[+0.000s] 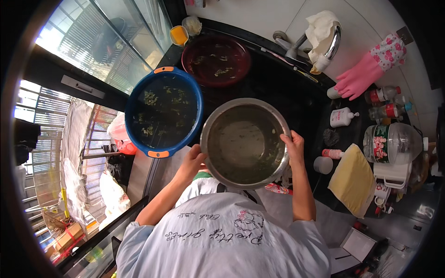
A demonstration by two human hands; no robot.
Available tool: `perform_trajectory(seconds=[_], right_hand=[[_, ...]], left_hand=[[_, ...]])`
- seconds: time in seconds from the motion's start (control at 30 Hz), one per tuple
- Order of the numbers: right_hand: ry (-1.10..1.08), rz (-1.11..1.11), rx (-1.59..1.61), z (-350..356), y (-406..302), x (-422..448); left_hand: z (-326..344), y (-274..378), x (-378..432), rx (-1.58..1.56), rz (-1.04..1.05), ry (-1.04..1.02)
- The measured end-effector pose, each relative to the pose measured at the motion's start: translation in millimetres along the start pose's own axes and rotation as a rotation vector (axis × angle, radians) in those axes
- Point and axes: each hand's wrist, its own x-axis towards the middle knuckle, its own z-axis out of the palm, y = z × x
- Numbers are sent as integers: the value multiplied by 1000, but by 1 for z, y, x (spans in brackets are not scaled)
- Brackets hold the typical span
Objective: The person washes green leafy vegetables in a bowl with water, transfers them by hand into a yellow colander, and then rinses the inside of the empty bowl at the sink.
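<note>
Both my hands grip a round stainless steel basin (247, 101) in front of my body. It contains murky water with small green bits, most of them along the right inner side. My left hand (193, 159) clasps the rim at the lower left. On the opposite side, my right hand (295, 147) has its thumb over the rim; the fingers beneath are hidden. Just left of the steel basin stands a blue plastic tub (200, 100) with orange handles, holding dark water and floating leafy green scraps. Behind it, a dark red basin (186, 69) holds several wilted green scraps.
A black countertop (271, 81) runs under the basins. At the back, a cloth (318, 34) drapes a chrome faucet (334, 45). Rightward are a pink rubber glove (363, 74), a white pump bottle (341, 117), a large water jug (399, 142) and a yellow cloth (353, 184). A sliding window (114, 45) borders the left.
</note>
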Motion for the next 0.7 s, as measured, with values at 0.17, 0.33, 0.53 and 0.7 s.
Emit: perform_trajectory(seconds=[0.17, 0.33, 0.53, 0.7], right_hand=[[-313, 20, -271, -26, 5, 47], [-390, -56, -211, 26, -9, 137], [-483, 505, 319, 141, 22, 257], [-547, 648, 343, 178, 67, 301]], left_hand=[[16, -4, -9, -23, 28, 225], [23, -26, -8, -56, 99, 381], [31, -25, -12, -52, 125, 412], [31, -35, -10, 48, 185, 465]])
